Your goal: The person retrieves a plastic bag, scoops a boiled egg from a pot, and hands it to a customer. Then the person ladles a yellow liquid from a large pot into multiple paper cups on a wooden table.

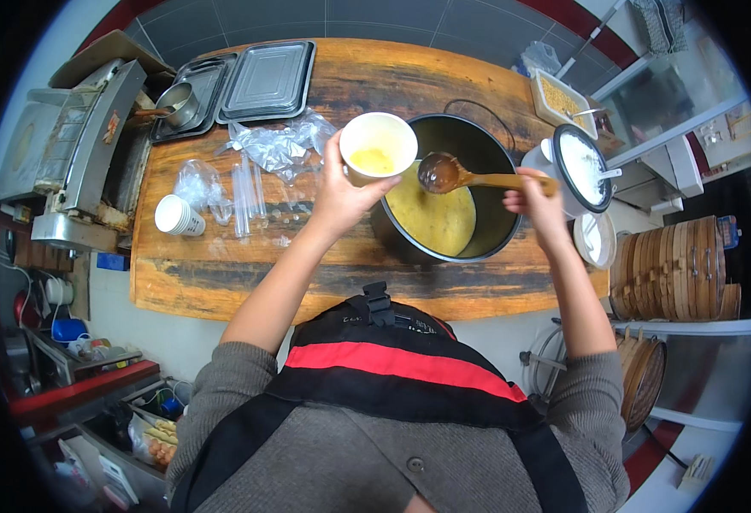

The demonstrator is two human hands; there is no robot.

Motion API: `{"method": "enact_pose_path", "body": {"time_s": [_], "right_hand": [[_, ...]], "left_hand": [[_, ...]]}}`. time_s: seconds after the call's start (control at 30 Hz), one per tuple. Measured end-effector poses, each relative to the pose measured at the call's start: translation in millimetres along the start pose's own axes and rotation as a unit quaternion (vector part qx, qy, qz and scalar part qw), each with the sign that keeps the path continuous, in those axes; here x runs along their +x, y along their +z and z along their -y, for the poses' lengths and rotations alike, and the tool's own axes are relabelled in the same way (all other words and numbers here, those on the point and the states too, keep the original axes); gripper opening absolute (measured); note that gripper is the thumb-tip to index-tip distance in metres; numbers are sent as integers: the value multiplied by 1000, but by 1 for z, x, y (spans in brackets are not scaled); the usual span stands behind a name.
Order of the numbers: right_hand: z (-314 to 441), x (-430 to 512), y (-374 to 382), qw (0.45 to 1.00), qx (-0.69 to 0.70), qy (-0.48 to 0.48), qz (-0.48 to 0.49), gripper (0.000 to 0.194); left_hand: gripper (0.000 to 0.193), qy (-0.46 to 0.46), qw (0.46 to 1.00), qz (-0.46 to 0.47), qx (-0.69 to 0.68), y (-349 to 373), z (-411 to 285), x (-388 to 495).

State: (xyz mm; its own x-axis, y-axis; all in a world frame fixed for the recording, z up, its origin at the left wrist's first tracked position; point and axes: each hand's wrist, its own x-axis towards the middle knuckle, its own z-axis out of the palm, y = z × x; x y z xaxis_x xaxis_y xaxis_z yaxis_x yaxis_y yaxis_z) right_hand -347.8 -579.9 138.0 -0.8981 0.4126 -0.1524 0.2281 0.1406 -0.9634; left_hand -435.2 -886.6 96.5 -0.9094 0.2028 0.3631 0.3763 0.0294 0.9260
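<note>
My left hand (346, 199) grips a white paper cup (378, 138), tilted so that a little yellow liquid shows inside. In my right hand (534, 199) is the handle of a wooden ladle (462, 177). Its wet brown bowl hangs over a large dark pot (503, 224), apart from the cup. Yellow porridge or soup (433, 215) lies in the pot, well below the rim. The cup is held near the pot's left edge and hides part of it.
On the wooden table (273, 276) lie nested paper cups (180, 215), clear plastic tubes (247, 195), plastic bags (285, 141) and metal trays (267, 80). To the right stand a canister of white granules (582, 168), a small tub (595, 239), a grain container (561, 99) and bamboo steamers (667, 269).
</note>
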Motion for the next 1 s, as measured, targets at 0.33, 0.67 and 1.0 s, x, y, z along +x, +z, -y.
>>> {"method": "enact_pose_path", "body": {"time_s": [0.33, 0.67, 1.0], "right_hand": [[-67, 42, 74, 983, -142, -6, 116, 27], [-64, 36, 46, 943, 228, 234, 58, 24], [-7, -21, -8, 959, 247, 132, 34, 30]], "left_hand": [[90, -44, 998, -37, -15, -38, 15, -26], [77, -55, 998, -13, -6, -30, 16, -23], [81, -40, 998, 40, 14, -8, 8, -15]]}}
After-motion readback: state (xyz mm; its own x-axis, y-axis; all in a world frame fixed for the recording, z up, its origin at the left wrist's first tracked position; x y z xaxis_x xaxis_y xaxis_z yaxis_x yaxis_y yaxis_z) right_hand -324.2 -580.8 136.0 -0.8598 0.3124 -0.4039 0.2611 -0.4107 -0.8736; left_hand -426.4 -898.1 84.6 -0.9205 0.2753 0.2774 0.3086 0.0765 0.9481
